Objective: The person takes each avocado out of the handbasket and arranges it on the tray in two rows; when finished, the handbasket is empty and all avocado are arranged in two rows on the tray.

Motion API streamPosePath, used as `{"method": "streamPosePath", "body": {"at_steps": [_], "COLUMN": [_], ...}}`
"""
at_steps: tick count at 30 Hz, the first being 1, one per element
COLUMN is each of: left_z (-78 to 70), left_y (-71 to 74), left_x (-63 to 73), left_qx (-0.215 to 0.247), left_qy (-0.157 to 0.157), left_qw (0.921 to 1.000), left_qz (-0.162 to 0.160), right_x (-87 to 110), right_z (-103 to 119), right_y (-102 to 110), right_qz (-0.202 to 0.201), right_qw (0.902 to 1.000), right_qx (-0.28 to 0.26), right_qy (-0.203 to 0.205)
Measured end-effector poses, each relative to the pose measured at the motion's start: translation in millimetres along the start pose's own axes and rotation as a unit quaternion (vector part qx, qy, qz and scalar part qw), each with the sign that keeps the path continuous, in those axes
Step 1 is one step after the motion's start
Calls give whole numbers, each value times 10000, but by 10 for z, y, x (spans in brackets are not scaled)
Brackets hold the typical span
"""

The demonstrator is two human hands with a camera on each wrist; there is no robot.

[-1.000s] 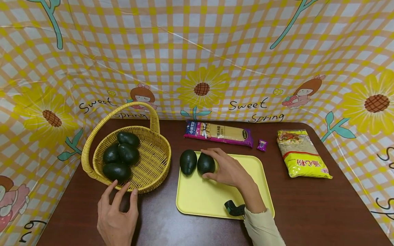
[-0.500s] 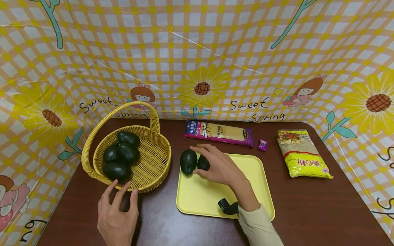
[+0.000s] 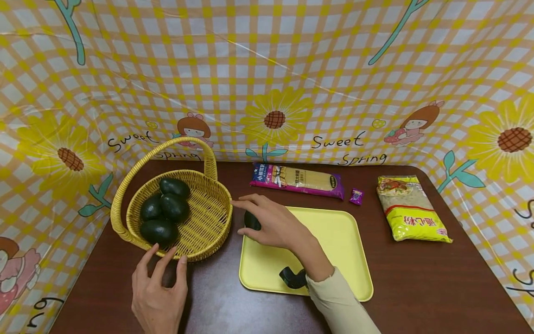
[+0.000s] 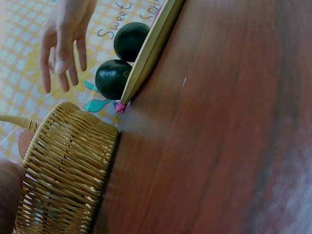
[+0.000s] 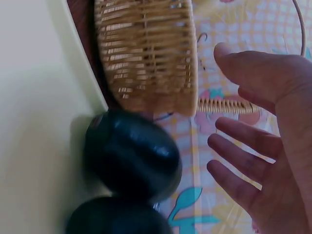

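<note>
My left hand (image 3: 160,292) touches the near rim of the wicker basket (image 3: 214,236) with its fingertips, the fingers spread. Several dark green avocados (image 3: 175,208) lie in the basket's left half. My right hand (image 3: 271,222) hovers above the left end of the yellow tray (image 3: 333,241), fingers spread and holding nothing. Below it one avocado (image 3: 251,221) shows partly in the head view. Both tray avocados appear side by side in the left wrist view, the nearer avocado (image 4: 113,79) beside the farther avocado (image 4: 131,42). In the right wrist view, the empty hand (image 5: 273,141) is apart from the avocado (image 5: 134,156).
A purple pack of noodles (image 3: 298,181) lies behind the tray, with a small purple packet (image 3: 356,196) to its right. Farther right is a yellow bag of pasta (image 3: 410,208). The basket's tall handle (image 3: 154,155) arches over its left side. A checked cloth (image 3: 271,55) hangs behind the table.
My right hand has moved left from the right-hand tray avocado, past the left one and toward the basket, carrying nothing. My left hand has stayed at the basket rim.
</note>
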State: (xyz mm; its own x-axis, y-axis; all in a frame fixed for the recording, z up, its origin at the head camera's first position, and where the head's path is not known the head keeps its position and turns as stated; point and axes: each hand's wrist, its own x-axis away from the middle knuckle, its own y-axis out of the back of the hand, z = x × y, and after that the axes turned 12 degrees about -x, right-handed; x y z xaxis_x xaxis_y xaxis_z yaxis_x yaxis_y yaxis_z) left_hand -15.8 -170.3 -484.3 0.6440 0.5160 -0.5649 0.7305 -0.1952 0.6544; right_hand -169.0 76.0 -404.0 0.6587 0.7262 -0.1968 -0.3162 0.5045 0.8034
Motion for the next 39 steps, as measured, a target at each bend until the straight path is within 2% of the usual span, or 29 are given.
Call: {"method": "streamPosePath", "body": {"at_steps": [8, 18, 27, 34, 39], "left_z": [10, 23, 26, 21, 24], "left_y": [0, -24, -21, -16, -5], "left_x": [3, 2, 1, -3, -2], "left_qx": [26, 40, 93, 84, 75], "left_qy": [-32, -160, -210, -156, -108], "left_qw": [10000, 9998, 9997, 9998, 9999], "left_qz": [-73, -81, -100, -102, -64], "right_x": [-231, -563, -845, -1061, -1176], "right_z": [179, 335, 446, 545, 618], "right_y": [-58, -184, -226, -300, -377], "right_qz": [393, 989, 1573, 2150, 2397], "right_qw": [9980, 9905, 9806, 9699, 9632], "right_qx": [-24, 79, 100, 422, 698], "right_qy": [495, 954, 1169, 1060, 997]}}
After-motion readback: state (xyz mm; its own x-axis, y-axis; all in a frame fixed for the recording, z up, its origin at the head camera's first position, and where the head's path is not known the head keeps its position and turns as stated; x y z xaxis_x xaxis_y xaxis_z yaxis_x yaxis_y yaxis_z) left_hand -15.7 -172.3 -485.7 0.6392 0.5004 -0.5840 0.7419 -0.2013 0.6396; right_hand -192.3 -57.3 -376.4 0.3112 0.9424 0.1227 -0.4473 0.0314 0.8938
